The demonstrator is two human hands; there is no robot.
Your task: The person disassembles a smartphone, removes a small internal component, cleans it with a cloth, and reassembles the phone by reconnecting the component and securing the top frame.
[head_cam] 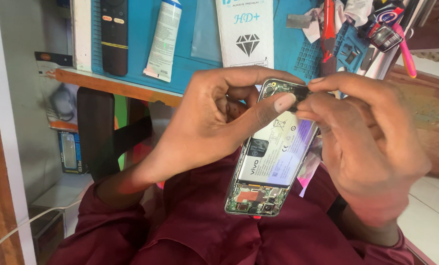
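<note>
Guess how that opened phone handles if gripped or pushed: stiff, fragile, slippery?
The opened phone probably stays stiff: its frame holds straight between the left hand and right hand. Likely fragile, with battery and circuit boards bared. The glossy battery face may be slippery.

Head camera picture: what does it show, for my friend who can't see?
Two hands, left hand and right hand, hold an opened phone with its battery showing, fingers meeting at its top edge. Behind sits a blue mat with a remote and a tube.

Blue work mat, black remote, maroon sleeves, white tube, white-and-lilac battery, pink-handled tool
</note>
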